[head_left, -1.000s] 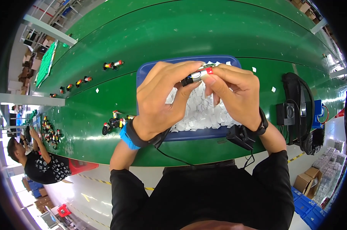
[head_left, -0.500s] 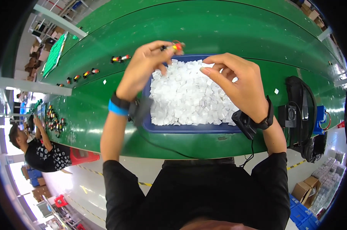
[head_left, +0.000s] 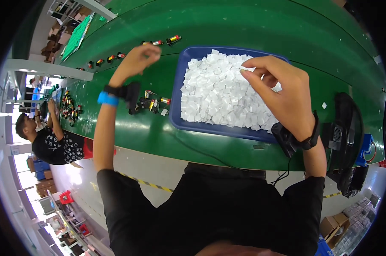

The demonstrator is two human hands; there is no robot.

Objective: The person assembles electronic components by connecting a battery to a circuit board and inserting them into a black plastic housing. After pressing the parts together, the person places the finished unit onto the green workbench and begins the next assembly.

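Pinching one white square [head_left: 245, 68] above the blue tray [head_left: 179, 85], the right hand [head_left: 282, 91] is best being lifted slowly, while the left hand [head_left: 138, 59] is being closed beside small cylinders [head_left: 167, 40] on the green bench [head_left: 252, 25].

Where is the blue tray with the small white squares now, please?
In the head view the blue tray lies on the green belt just right of centre, under the right hand, with small cylindrical parts beside its left wall.

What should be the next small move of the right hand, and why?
Probably lift the right hand clear of the blue tray: its fingertips already pinch one white square above the pile, while the left hand reaches toward the small cylinders on the belt.
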